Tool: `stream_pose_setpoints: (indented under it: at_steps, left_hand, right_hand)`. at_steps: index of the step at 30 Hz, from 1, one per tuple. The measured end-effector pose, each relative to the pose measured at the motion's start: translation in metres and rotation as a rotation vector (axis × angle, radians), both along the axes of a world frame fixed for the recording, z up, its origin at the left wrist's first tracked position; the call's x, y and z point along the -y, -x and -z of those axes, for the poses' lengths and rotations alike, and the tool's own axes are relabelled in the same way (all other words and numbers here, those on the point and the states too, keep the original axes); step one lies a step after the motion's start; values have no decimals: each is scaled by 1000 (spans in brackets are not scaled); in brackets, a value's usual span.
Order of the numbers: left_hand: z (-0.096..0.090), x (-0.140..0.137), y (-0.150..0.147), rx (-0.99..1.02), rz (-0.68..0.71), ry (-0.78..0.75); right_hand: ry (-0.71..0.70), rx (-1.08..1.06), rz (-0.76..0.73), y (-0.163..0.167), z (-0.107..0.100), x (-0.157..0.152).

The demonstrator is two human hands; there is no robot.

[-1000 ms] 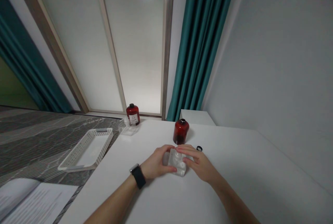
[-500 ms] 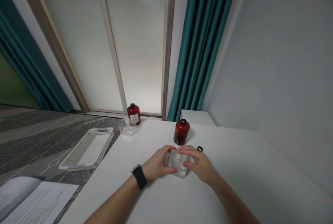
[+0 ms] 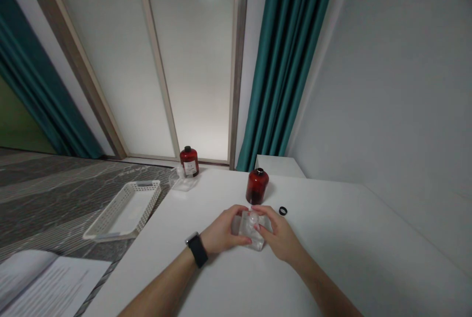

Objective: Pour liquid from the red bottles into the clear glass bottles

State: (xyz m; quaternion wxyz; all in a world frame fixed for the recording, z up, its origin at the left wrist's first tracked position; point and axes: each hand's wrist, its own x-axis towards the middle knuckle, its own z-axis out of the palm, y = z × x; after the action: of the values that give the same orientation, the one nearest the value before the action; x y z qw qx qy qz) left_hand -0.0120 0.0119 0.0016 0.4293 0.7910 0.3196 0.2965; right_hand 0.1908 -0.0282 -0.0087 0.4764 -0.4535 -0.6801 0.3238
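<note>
A clear, square-based container [image 3: 257, 243] with a small round knob-like top stands on the white table in front of me. My left hand [image 3: 225, 231] is wrapped around its left side, thumb at the near face and fingers behind. A dark watch sits on that wrist. My right hand [image 3: 278, 236] has its thumb and fingers closed on the container's round top [image 3: 253, 218]. Just beyond my hands is a red-brown bottle [image 3: 257, 187], upright, with a dark ring at its neck. A small black ring [image 3: 282, 211] lies right of my right hand's fingers.
At the table's far left corner stands a labelled red-brown bottle [image 3: 190, 162] with a black cap, beside another clear item [image 3: 183, 184]. Left of the white table [image 3: 228, 287] are a white perforated basket [image 3: 121, 235] and an open booklet [image 3: 70, 285]. A white box-like surface [image 3: 280, 165] lies behind.
My right hand's fingers and thumb have shifted slightly left around the container's top, uncovering more of it. My left hand keeps its hold; the bottles stay put.
</note>
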Motion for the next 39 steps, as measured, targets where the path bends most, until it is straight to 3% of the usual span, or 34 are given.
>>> stream_pose_setpoints:
  at_steps: [10,18,25,33,39]
  left_hand:
    - [2,7,-6,-5,-105,-29]
    - [-4,-6,12,-45,78,-67]
    - [-4,-6,11,-71,26,-30]
    - [-8,5,1,-34,-36,-78]
    - [-16,20,-21,-69,-9,-78]
  right_hand:
    - [-24,-42,17,6,13,0]
    - [140,35,-54,-11,0,5]
    - [205,179,-113,-22,-5,8]
    - [175,111,-131,-27,-11,15]
    - [218,117,-87,-48,-21,38]
